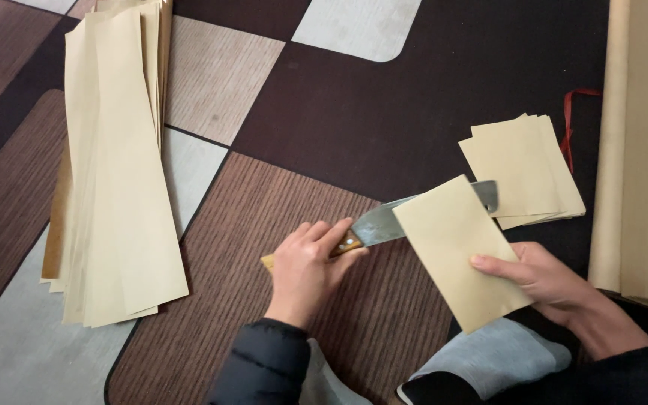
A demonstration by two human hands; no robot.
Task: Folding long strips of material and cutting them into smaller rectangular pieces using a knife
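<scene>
The left hand [305, 266] is wrapped tight round the wooden handle of a big knife [406, 217], so the blade lies flat and steady. The right hand [538, 277] pinches a tan paper piece [455, 247] lying over the blade — maybe to cut it there. Just past the knife sits a small stack of cut pieces [526, 172]; far left of the knife lies a pile of long strips [114, 165] on the patterned floor [384, 112].
</scene>
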